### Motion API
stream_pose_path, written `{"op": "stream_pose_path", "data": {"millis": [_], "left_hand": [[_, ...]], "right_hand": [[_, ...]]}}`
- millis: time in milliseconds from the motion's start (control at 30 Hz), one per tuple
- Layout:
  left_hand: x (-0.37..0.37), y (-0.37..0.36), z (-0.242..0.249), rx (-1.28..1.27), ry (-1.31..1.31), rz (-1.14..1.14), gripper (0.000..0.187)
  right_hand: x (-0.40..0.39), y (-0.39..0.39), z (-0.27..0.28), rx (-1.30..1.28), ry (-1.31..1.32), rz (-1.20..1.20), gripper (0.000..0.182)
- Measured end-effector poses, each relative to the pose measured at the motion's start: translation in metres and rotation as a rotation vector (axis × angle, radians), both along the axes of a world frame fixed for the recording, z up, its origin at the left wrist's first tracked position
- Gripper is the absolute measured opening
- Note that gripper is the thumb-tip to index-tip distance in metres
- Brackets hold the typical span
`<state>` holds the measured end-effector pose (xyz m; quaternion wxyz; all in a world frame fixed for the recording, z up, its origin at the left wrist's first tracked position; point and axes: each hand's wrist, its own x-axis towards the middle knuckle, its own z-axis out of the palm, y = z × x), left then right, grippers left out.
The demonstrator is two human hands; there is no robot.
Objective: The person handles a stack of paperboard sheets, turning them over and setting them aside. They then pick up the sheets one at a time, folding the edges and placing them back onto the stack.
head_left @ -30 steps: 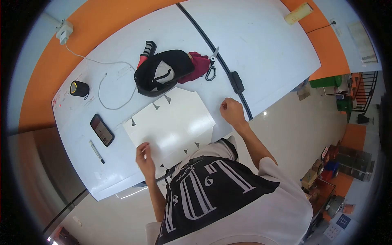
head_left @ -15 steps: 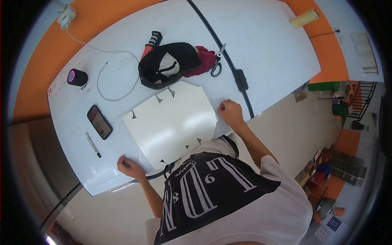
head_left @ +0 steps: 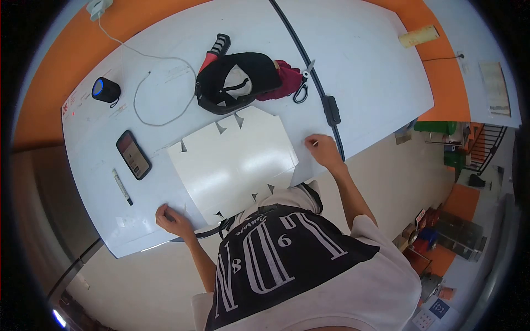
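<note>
First, black cap (head_left: 264, 74): upturned on the table (head_left: 375, 66), directly beyond the white sheet (head_left: 234, 165); a pale lining (head_left: 236, 76) and dark strap show in its hollow.
Green bins (head_left: 436, 128): right background, near floor level; contents cannot be seen.
Clear case (head_left: 455, 234): right background, beside stacked goods; contents indistinct.
Speaker (head_left: 106, 90): black cylinder with blue ring light, near the table's left end.
Marker (head_left: 122, 187): flat, dark end toward the person.
Phone (head_left: 133, 155): screen upward, lit, between marker and sheet.
Cable (head_left: 153, 125): white, looped across the surface, running to a wall charger (head_left: 99, 8).
Left hand (head_left: 174, 220): at the table's near edge, left of the sheet and apart from it; fingers loosely curled; cannot tell whether they grip anything.
White sheet: flat, in front of the torso, between the hands; notches along its far and near edges.
Striped handle (head_left: 221, 45): red and black, projecting from behind the cap.
Maroon cloth (head_left: 286, 81): against the cap's right side.
Scissors (head_left: 301, 94): beside the cloth, blades toward a black strip (head_left: 295, 33).
Right hand (head_left: 324, 149): right of the sheet, apart from it; fingers bent inward, pale spot at the tips; cannot tell whether an object is held.
Floor (head_left: 375, 182): light, glossy, extending to a dark railing (head_left: 490, 149).
</note>
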<state>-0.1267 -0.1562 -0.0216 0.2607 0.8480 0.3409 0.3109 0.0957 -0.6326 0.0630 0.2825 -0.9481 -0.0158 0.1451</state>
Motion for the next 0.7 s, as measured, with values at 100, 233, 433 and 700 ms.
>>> {"op": "stream_pose_path", "data": {"millis": [100, 233, 433, 700], "left_hand": [[0.000, 0.001, 0.000, 0.018, 0.013, -0.002, 0.009], [-0.001, 0.000, -0.002, 0.012, -0.029, -0.017, 0.012], [0.000, 0.003, 0.001, -0.003, -0.085, -0.005, 0.013], [0.029, -0.016, 0.058, -0.490, -0.292, 0.187, 0.019]], "right_hand": [[0.007, 0.000, -0.002, 0.076, -0.164, -0.045, 0.019], [0.006, -0.006, -0.023, 0.088, -0.134, 0.041, 0.017], [-0.002, -0.007, -0.043, 0.159, -0.207, 0.111, 0.009], [-0.012, 0.043, 0.027, 0.600, -0.002, -0.130, 0.011]]}}
